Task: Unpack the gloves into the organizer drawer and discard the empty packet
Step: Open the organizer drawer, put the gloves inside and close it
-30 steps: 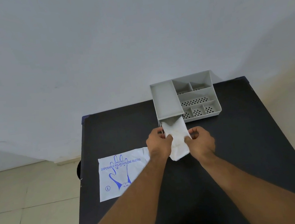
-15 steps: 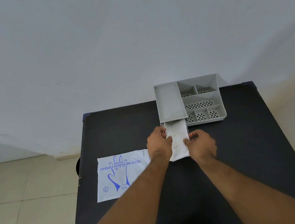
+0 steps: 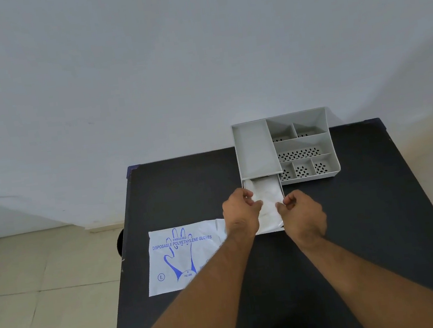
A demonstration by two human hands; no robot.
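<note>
Hands first: my left hand (image 3: 240, 211) and right hand (image 3: 302, 214) pinch folded translucent white gloves (image 3: 268, 203) in the grey plastic organizer's pulled-out drawer (image 3: 280, 183); printed white packet (image 3: 183, 255) lies left.

Organizer (image 3: 303, 145) on table (image 3: 381, 225), at far edge, against wall (image 3: 196, 57). Drawer (image 3: 281, 191) pulled out from organizer's left section, toward the viewer. Gloves (image 3: 267, 201) inside drawer. Left hand (image 3: 240, 212) at drawer's left side, right hand (image 3: 302, 213) at its right side, both touching gloves. Packet (image 3: 183, 258) flat on table, left of drawer, near table's left edge. Floor (image 3: 48, 293) left of table.
</note>
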